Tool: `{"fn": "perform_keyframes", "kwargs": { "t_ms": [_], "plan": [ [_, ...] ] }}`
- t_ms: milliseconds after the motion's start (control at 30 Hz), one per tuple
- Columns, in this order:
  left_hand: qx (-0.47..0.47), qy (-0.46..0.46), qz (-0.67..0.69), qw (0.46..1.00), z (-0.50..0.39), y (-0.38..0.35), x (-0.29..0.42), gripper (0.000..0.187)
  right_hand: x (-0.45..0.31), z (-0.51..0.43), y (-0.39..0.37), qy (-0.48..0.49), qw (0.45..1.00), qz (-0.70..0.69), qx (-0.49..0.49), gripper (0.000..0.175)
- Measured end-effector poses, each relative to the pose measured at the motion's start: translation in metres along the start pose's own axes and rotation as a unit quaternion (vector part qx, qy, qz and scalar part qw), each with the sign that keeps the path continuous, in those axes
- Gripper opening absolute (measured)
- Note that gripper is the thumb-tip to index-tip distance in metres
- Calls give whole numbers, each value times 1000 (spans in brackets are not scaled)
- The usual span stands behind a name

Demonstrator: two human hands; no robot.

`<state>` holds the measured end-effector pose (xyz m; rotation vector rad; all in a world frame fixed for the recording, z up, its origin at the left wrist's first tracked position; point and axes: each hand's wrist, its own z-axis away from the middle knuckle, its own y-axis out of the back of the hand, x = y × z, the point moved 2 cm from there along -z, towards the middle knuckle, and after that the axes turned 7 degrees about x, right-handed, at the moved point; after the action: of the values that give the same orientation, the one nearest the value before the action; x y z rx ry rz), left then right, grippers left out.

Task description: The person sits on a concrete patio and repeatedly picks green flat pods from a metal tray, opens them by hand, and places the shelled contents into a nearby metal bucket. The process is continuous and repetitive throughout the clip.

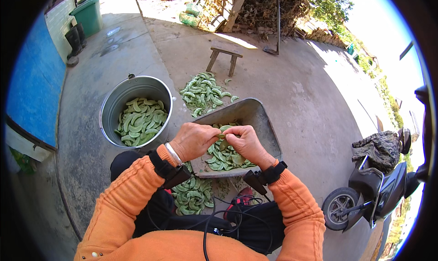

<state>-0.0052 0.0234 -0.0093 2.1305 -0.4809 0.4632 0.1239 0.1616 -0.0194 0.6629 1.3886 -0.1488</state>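
Observation:
My left hand (194, 140) and my right hand (247, 145) meet over a grey scoop-shaped container (261, 124). Their thumbs and fingertips pinch one green bean pod (221, 136) from both sides. Another pod (224, 145) hangs just below the right fingertips; whether it is held I cannot tell. Flat green pods (222, 161) cover part of the container's floor beneath my hands. To the left stands a metal bucket (108, 132) with many more pods (138, 122) inside. Some pods (193, 196) lie in a heap on the ground between my feet.
Beyond the container, loose pods (203, 90) lie on the concrete near a small wooden stool (227, 48). A long-handled tool (278, 28) stands behind it. A parked motor scooter (373, 189) is at right. Black cables (207, 223) cross my lap. Boots (73, 38) and a green bin (87, 16) stand upper left.

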Motion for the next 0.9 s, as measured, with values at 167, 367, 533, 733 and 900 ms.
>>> {"fn": "perform_keyframes", "kwargs": {
  "t_ms": [167,367,533,733,900],
  "plan": [
    [68,-19,93,993,-3,1,-1,21,-9,6,8,-126,967,-216,-39,14],
    [64,164,301,937,-5,2,-2,22,8,0,15,-97,985,-137,-34,13],
    [145,227,442,856,-12,33,-24,18,61,5,52,-62,957,268,-91,16],
    [102,260,509,814,-8,27,-26,15,78,24,69,-95,906,389,-135,21],
    [45,268,505,819,-11,7,-14,14,19,8,45,13,999,13,-34,27]
  ]
}}
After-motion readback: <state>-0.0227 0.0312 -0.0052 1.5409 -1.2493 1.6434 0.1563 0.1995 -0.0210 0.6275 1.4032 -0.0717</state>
